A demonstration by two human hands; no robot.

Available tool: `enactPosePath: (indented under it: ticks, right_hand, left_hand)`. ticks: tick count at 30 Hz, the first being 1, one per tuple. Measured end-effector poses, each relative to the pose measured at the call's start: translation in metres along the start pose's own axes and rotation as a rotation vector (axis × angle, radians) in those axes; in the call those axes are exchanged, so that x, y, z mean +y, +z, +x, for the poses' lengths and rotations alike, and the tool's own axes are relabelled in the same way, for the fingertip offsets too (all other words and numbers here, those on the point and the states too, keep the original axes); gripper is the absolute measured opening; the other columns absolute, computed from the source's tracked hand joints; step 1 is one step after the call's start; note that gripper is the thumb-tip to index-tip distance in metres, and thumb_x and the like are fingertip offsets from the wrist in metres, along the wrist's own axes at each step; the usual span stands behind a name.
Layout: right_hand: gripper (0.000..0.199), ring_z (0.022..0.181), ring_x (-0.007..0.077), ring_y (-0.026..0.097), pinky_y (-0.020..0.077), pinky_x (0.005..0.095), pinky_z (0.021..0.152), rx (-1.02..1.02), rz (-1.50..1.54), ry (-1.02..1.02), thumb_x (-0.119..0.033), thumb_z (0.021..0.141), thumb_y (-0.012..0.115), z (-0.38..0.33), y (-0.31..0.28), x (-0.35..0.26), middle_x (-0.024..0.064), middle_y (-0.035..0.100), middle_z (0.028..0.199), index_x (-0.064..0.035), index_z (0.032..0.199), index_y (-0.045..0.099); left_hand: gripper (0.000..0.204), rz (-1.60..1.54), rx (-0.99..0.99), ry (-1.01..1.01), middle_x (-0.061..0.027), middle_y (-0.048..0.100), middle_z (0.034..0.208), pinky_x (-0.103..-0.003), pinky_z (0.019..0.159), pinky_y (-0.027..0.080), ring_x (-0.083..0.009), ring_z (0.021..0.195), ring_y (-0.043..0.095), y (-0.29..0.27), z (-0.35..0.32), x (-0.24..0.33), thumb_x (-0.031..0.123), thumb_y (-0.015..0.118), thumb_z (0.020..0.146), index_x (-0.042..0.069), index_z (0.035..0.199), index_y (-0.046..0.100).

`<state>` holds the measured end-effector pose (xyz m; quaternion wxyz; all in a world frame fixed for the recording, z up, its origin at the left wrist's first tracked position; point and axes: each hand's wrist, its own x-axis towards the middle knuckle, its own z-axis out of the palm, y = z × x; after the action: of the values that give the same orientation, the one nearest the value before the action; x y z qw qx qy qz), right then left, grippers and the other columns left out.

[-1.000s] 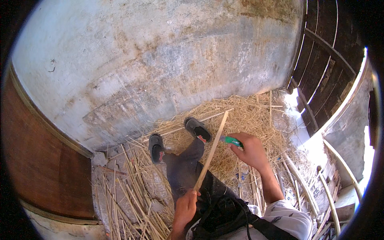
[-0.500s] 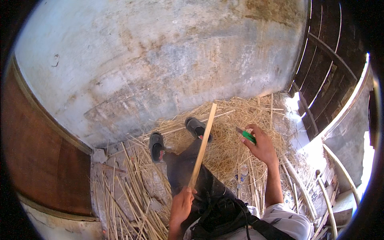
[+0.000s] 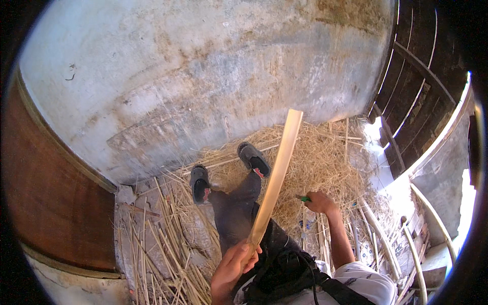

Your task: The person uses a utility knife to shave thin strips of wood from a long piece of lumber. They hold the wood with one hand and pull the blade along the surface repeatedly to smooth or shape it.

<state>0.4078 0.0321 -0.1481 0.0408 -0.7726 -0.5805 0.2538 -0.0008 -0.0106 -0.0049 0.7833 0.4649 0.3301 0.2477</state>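
My left hand (image 3: 235, 265) is closed round the lower end of a split bamboo strip (image 3: 277, 175). The strip slants up and to the right, its far end raised near the foot of the wall. Over to the right, my right hand (image 3: 321, 203) is wrapped round a green-handled cutter knife (image 3: 306, 199) whose short blade points left. Most of the knife's handle is hidden by the fingers. The blade is apart from the strip. Beneath both hands lie my dark-trousered legs and a black bag (image 3: 279, 272) at my waist.
Thin shavings (image 3: 320, 152) cover the floor ahead and to the right. Long narrow bamboo strips (image 3: 168, 249) lie heaped at the left. A stained wall (image 3: 218, 81) rises in front, a brown panel (image 3: 56, 198) stands left, and thicker poles (image 3: 381, 239) lie right.
The bamboo strip has come up closer, its far end shifting right. My right hand has lowered and turned, bringing the knife down and slightly left. The left hand still grips the strip.
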Motion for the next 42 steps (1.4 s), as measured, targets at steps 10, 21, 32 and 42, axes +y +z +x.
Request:
enactPosePath:
  ticks: [10,21,32,42]
  right_hand:
    - [0.047,0.105,0.0445,0.075,0.0573,0.0564,0.092,0.104,0.065,0.006,-0.048,0.1,0.071,-0.007,-0.004,-0.01,0.0234,0.079,0.109,-0.0122,0.131,0.073]
    - [0.04,0.082,0.0301,0.071,0.0552,0.0442,0.078,0.548,0.52,-0.254,-0.04,0.11,0.066,-0.023,-0.026,-0.04,0.019,0.073,0.091,-0.0031,0.122,0.075]
    - [0.028,0.09,0.0339,0.08,0.0607,0.0406,0.077,0.563,0.69,-0.588,-0.023,0.098,0.084,-0.122,-0.107,-0.159,0.015,0.079,0.1,-0.0058,0.115,0.072]
    - [0.032,0.08,0.0336,0.079,0.062,0.0438,0.066,0.614,0.451,-0.706,-0.028,0.09,0.09,-0.129,-0.105,-0.176,0.0115,0.079,0.094,-0.0084,0.11,0.074]
  left_hand:
    - [0.058,-0.03,-0.092,0.04,-0.0037,0.053,0.083,-0.026,0.055,0.039,-0.0094,0.065,0.048,-0.006,0.008,0.008,0.048,0.039,0.12,-0.006,0.124,0.059]
    - [0.055,0.042,0.014,0.07,-0.004,0.054,0.08,-0.026,0.053,0.037,-0.01,0.059,0.046,0.004,0.011,0.017,0.045,0.037,0.121,-0.005,0.123,0.059]
    - [0.045,0.293,0.188,0.199,0.0005,0.052,0.067,-0.026,0.049,0.034,-0.0067,0.053,0.043,0.022,0.023,0.034,0.032,0.041,0.122,-0.006,0.121,0.065]
    - [0.047,0.41,0.307,0.219,-0.0006,0.051,0.066,-0.03,0.051,0.035,-0.0085,0.055,0.046,0.037,0.022,0.035,0.034,0.041,0.121,-0.004,0.119,0.069]
